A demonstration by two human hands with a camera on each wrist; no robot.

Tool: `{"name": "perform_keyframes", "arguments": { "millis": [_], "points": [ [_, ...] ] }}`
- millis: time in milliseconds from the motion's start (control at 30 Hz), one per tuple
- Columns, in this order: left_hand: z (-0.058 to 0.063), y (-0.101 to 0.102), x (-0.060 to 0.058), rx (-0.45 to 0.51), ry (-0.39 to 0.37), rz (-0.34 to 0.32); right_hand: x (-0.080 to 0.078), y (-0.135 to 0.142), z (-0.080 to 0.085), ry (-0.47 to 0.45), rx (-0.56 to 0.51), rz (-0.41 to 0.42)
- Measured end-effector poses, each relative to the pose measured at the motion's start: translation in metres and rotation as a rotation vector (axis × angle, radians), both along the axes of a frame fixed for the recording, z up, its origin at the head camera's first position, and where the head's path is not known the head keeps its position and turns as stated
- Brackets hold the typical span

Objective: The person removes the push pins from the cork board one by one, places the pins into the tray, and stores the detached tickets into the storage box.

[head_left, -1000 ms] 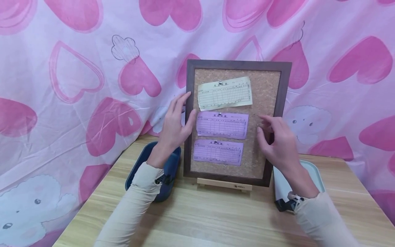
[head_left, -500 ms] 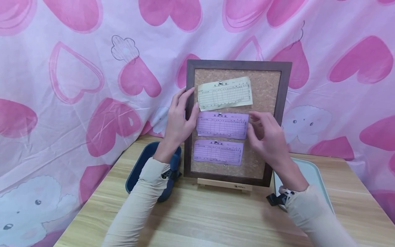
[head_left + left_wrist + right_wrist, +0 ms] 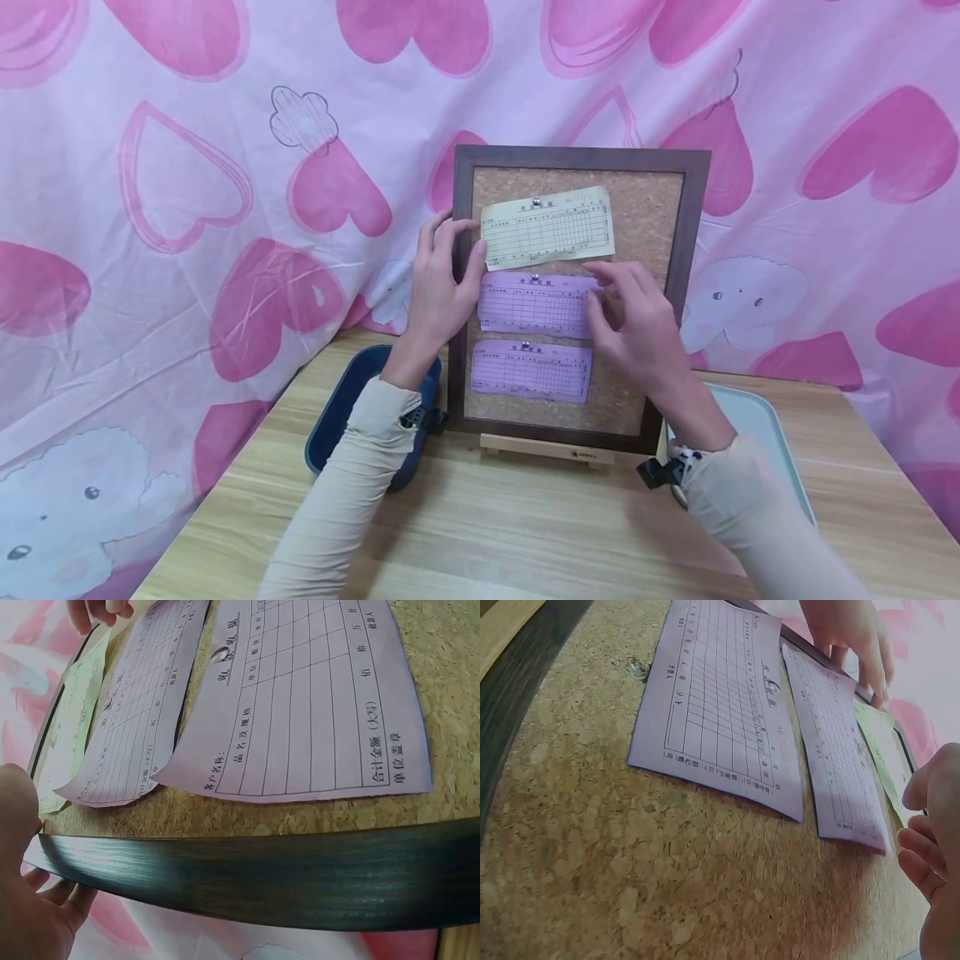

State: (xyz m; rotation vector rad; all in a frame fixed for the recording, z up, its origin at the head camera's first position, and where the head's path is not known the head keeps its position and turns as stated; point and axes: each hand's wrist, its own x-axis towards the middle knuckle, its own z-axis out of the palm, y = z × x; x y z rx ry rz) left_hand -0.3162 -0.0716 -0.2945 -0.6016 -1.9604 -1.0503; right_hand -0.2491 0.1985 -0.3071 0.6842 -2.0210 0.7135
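The right hand (image 3: pixel 641 327) has moved leftward, over the middle purple slip's (image 3: pixel 525 305) right end; the left hand (image 3: pixel 437 290) shifted slightly rightward.

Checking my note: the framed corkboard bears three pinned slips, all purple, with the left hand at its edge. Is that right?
Not quite: the top slip is pale green, as the head view shows; only the middle slip and bottom slip are purple. The framed corkboard and left hand at its edge are right.

The near purple slip (image 3: pixel 307 712) reads 收款收据, 客户名称, 品名及规格, 合计金额(大写) and 单位盖章; the wooden ledge's (image 3: pixel 536 447) mark is illegible.
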Motion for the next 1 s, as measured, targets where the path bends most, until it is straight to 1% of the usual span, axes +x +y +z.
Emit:
{"name": "perform_keyframes", "arguments": {
  "millis": [167, 267, 467, 633, 833, 1000],
  "points": [
    [0.001, -0.001, -0.002, 0.011, -0.002, 0.006, -0.006, -0.008, 0.006, 0.011, 0.05, 0.02],
    [0.001, 0.0, -0.003, 0.002, -0.012, 0.014, -0.01, -0.012, 0.01, 0.014, 0.054, 0.025],
    [0.001, 0.002, -0.004, 0.002, -0.028, 0.011, -0.015, -0.012, 0.021, 0.001, 0.022, -0.009],
    [-0.001, 0.001, -0.003, 0.006, -0.046, 0.009, -0.021, -0.014, 0.03, 0.014, 0.013, -0.006],
    [-0.002, 0.0, -0.003, 0.009, -0.046, 0.017, -0.03, -0.02, 0.04, 0.008, 0.039, -0.03],
    [-0.002, 0.002, -0.004, 0.012, -0.032, 0.018, -0.035, -0.022, 0.043, 0.023, 0.052, -0.036]
  ]
}}
